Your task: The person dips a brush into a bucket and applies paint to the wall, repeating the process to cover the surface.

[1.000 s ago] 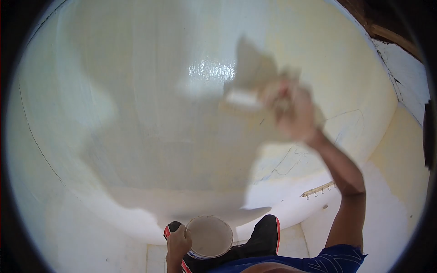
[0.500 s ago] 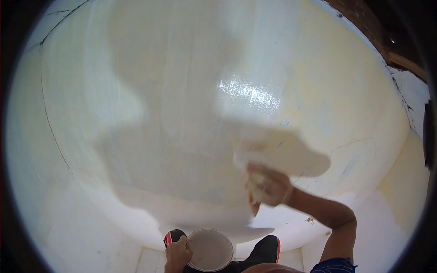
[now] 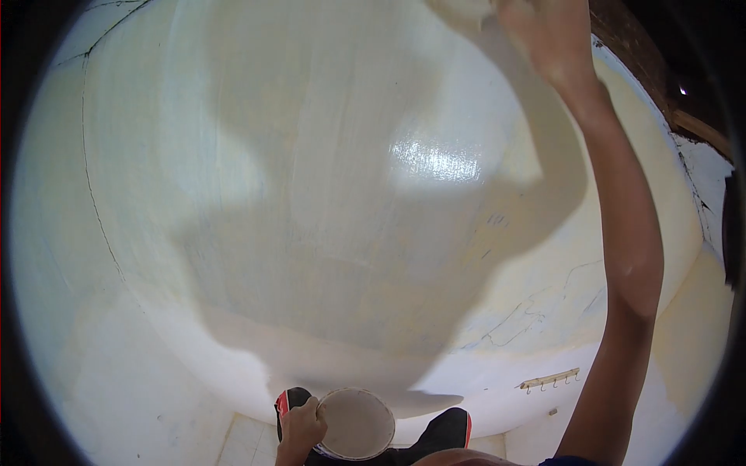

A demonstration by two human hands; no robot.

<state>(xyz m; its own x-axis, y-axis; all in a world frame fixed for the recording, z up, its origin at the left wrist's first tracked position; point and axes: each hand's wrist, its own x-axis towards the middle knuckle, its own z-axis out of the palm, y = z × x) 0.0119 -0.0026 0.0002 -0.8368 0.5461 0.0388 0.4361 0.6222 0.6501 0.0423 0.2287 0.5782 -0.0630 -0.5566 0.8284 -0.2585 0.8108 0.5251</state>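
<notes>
Near the bottom edge my left hand (image 3: 304, 429) is closed on the rim of a round bucket (image 3: 357, 424) of pale, whitish liquid. High at the top edge, my right hand (image 3: 540, 35) is raised to the wall (image 3: 342, 194), its arm stretched up along the right side. The frame cuts off its fingers and blur softens them. The paintbrush seen in that hand a moment earlier is mostly out of sight. A wet, shiny patch catches the light on the wall, with streaks running up and down.
A small hook rack (image 3: 550, 380) hangs low on the wall at right. Dark wooden beams (image 3: 641, 62) show at the upper right. Cracks run down the left corner. My black shoes with red edges (image 3: 451, 429) flank the bucket, and my shadow covers much of the wall.
My right hand has swept from the low middle of the wall up to the top edge, and its arm has straightened. The hook rack is now uncovered. My left hand stays on the bucket.
</notes>
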